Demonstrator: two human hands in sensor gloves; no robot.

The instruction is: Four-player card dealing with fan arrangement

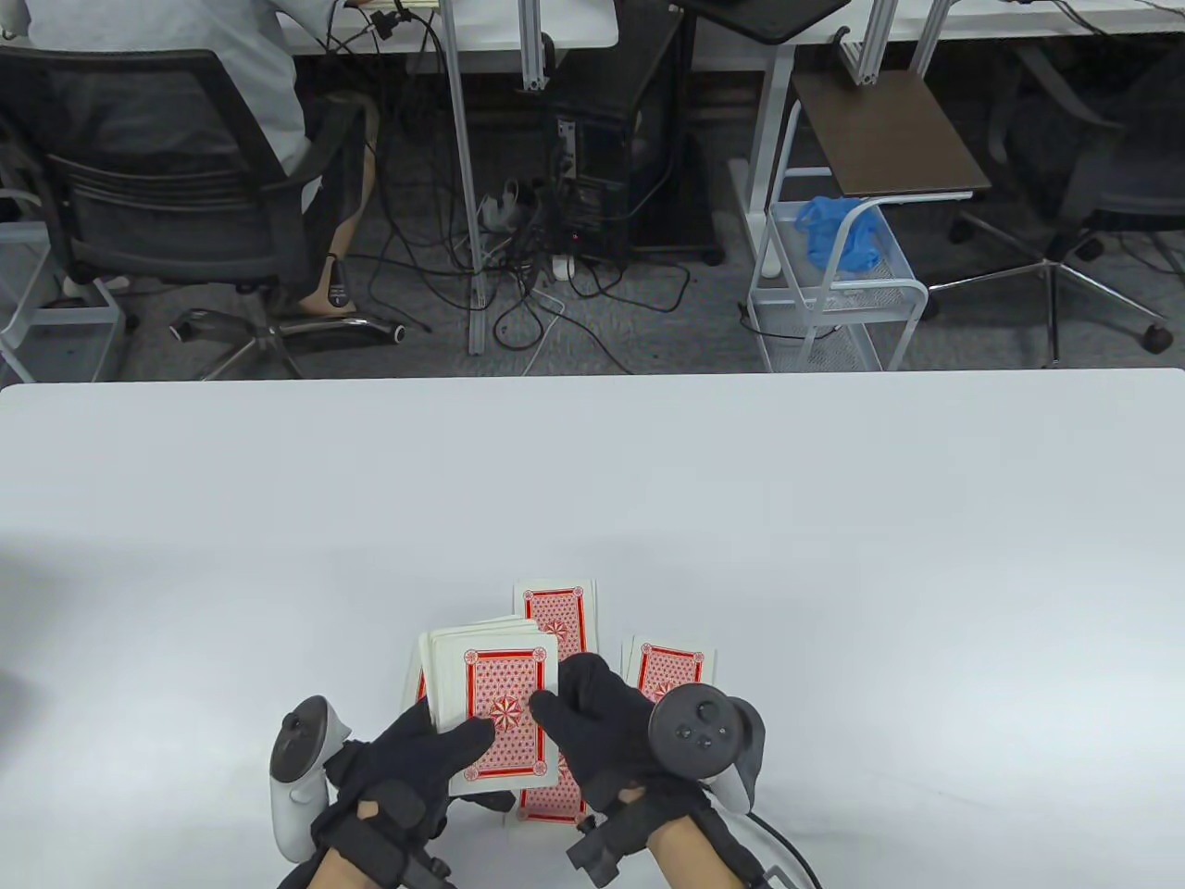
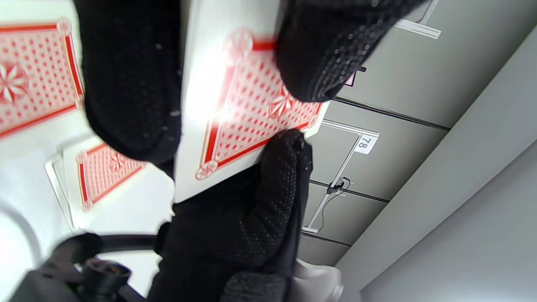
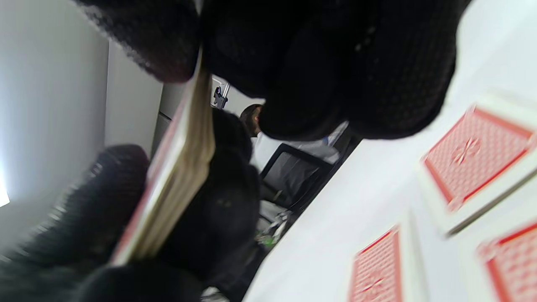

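The white table [image 1: 833,519] carries the whole deal, and the deck [image 1: 495,708] serves as the landmark. The left hand [image 1: 412,764] grips this thick packet from below, thumb across its red back, lifting it clear of the table near the front edge. The right hand [image 1: 602,727] closes thumb and fingers on the deck's right edge, apparently pinching the top card; whether that card has separated cannot be told.

The step in hand looks like dealing: peeling one card off the deck to send it to a pile. The next move calls for sliding only the top card free while the left hand keeps the rest squared, then laying it on the pile whose turn it is.

Counted: one deck; two hands; dealt piles, three certain. One pile [image 1: 555,611] lies just behind the deck, another [image 1: 671,667] to its right beyond the right hand, a third [image 1: 546,804] beneath it toward the front edge. A sliver of card [image 1: 416,671] shows at the deck's left side, possibly a fourth. Cards per pile are too overlapped to count.
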